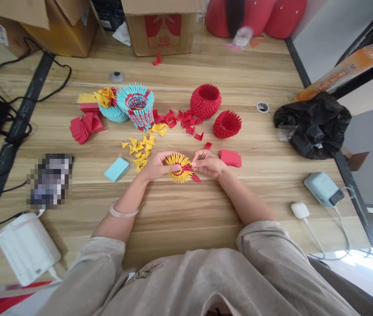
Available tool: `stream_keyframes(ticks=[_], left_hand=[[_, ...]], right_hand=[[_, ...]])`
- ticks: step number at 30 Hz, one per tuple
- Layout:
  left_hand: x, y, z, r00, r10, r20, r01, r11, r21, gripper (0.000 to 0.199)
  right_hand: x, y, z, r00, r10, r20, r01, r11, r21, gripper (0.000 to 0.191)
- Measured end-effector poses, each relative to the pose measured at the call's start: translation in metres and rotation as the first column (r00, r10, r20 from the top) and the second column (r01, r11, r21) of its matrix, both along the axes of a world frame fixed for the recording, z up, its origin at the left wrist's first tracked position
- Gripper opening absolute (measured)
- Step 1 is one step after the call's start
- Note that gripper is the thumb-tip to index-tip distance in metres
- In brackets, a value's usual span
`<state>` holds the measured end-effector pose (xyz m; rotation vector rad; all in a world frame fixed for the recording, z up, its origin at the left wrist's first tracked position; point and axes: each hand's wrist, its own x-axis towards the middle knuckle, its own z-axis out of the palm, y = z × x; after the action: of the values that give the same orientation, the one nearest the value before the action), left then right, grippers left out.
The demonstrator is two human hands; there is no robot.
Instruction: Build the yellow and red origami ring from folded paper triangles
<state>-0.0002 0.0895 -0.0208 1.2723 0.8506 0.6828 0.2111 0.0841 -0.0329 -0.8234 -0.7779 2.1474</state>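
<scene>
My left hand [158,166] grips a round ring of folded yellow and red paper pieces [180,175], thumb laid across its middle. At the ring's right edge, my right hand [208,163] is closed in a pinch; what lies between its fingertips is too small to make out. A red paper piece [196,177] shows just below those fingertips. Loose yellow folded triangles [143,147] lie beyond my left hand, and red folded pieces [186,119] lie farther back. To the right of my right hand is a stack of red paper slips [230,158].
Behind stand a blue-and-red paper vase [139,109], a red paper bowl [205,102] and a smaller red one [227,124]. Blue paper slips [116,169] and a phone [51,180] lie left. A black plastic bag [314,123] and a light-blue charger [322,188] sit right.
</scene>
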Motion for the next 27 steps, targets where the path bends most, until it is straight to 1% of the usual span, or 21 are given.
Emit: stream_keyframes(ticks=[6,13,18,24,27], left_hand=[[-0.0004,-0.0011,0.0025,1.0,-0.027,0.012,0.026,0.999,0.017,0.046],[-0.0008,-0.0023,0.004,1.0,-0.017,0.022,0.016,0.999,0.043,0.046],[-0.001,-0.0024,0.0018,1.0,0.003,0.013,-0.004,0.999,0.052,0.048],[-0.0008,-0.0031,0.0003,1.0,0.018,-0.003,-0.018,0.998,0.061,0.048],[-0.0005,-0.0039,0.0007,1.0,0.019,-0.001,-0.019,0.998,0.062,0.047]], right_hand=[[-0.001,-0.001,0.0001,1.0,0.008,0.02,-0.008,1.0,0.01,0.024],[-0.0015,-0.0027,-0.001,0.999,0.01,-0.041,-0.01,1.0,-0.023,0.025],[-0.0007,-0.0017,-0.002,1.0,-0.005,-0.024,0.005,1.0,0.02,0.023],[-0.0031,-0.001,0.0026,0.999,-0.042,0.015,0.041,0.993,0.108,0.022],[-0.0038,-0.0015,0.0034,0.998,-0.036,0.042,0.032,0.994,0.108,0.023]])
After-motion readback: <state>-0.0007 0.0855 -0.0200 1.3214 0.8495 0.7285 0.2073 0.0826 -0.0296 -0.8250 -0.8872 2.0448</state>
